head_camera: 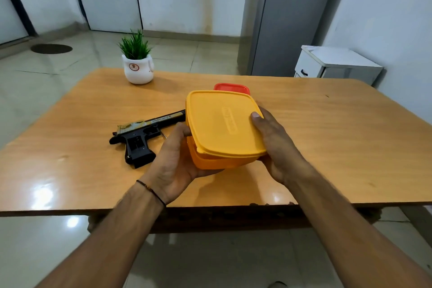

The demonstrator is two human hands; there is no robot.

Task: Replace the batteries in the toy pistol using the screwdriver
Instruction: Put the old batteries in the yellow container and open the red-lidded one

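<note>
Spillage threatens: left hand (174, 159) and right hand (275, 145) both grip the lidded yellow box (210, 161), fingers curled round its sides, tilted over the wooden table (327, 124), and a popping lid (219, 121) could scatter hidden contents over the toy pistol (138, 133) lying just left of it. Beyond stand a red-lidded box (231, 87), a potted plant (138, 69), tiled floor (46, 91), grey fridge (287, 18) and white cabinet (332, 61).

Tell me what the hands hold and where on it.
The yellow lidded container: left hand cups its left side and base, right hand grips its right side, thumb on top.
</note>
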